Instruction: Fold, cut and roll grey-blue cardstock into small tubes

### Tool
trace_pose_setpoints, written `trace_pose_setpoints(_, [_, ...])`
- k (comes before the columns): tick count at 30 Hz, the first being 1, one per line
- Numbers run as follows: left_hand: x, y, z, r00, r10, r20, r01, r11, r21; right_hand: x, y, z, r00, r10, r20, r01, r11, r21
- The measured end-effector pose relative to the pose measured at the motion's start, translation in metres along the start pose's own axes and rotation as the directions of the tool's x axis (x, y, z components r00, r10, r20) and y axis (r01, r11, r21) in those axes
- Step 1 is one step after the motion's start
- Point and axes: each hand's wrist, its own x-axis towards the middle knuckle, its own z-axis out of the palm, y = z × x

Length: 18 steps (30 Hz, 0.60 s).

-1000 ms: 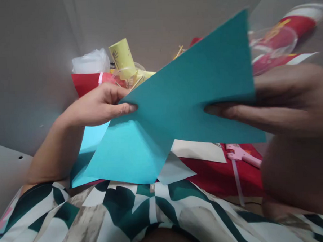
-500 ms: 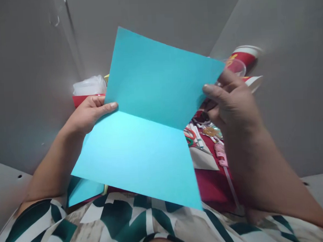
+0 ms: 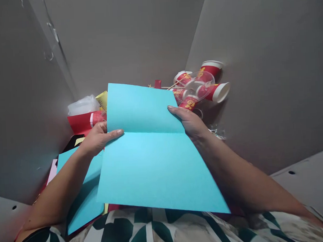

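Observation:
A large sheet of turquoise paper [image 3: 150, 161] with a crease across its middle is held unfolded in front of me. My left hand [image 3: 99, 138] grips its left edge at the crease, thumb on top. At the right edge my right hand [image 3: 188, 121] pinches the sheet just above the crease, fingers behind it. Beneath the left side lies a second turquoise sheet [image 3: 81, 197].
Grey panels wall in the space on three sides. Red paper cups [image 3: 213, 78] and a clear plastic cup [image 3: 194, 86] are piled at the back right. At the back left stand a red box [image 3: 81, 121], a white plastic bag [image 3: 82, 105] and a yellow item [image 3: 102, 99]. My patterned clothing [image 3: 145, 233] fills the bottom.
The folded sheet has been opened out flat and lowered toward the surface. My right hand moved from close to the camera to the sheet's right edge. The view has tilted back.

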Motion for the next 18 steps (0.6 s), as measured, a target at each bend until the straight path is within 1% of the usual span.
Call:
trace_pose_setpoints(2, [0.001,-0.001,0.003,1.000,-0.022,-0.011,0.022,1.000,-0.001,-0.006,0.002,-0.001,0.997,0.071,0.026,-0.073,0.990,0.118])
trace_pose_setpoints(3, [0.001,-0.001,0.005,1.000,-0.021,-0.018,0.021,1.000,-0.002,-0.010,0.004,-0.002,0.995,0.088,0.045,-0.093,0.986,0.141])
trace_pose_setpoints(5, [0.001,-0.002,0.007,1.000,-0.008,-0.027,0.008,1.000,0.002,-0.019,0.008,-0.005,0.992,0.107,0.072,-0.115,0.987,0.116])
trace_pose_setpoints(7, [0.002,-0.004,0.009,1.000,0.001,-0.030,0.000,1.000,0.015,-0.027,0.014,-0.011,0.987,0.147,0.072,-0.152,0.985,0.076])
trace_pose_setpoints(9, [0.005,-0.008,0.012,1.000,-0.020,-0.013,0.021,0.999,0.032,-0.034,0.019,-0.018,0.978,0.196,0.073,-0.201,0.978,0.055])
trace_pose_setpoints(12, [0.010,-0.021,0.018,0.995,-0.090,0.030,0.090,0.996,0.026,-0.039,0.026,-0.029,0.966,0.248,0.068,-0.251,0.967,0.052])
trace_pose_setpoints(14, [0.014,-0.033,0.022,0.989,-0.142,0.051,0.141,0.990,0.014,-0.040,0.029,-0.034,0.954,0.295,0.051,-0.298,0.951,0.078])
trace_pose_setpoints(18, [0.025,-0.059,0.030,0.968,-0.221,0.119,0.226,0.974,-0.026,-0.042,0.037,-0.043,0.909,0.414,0.048,-0.416,0.891,0.182])
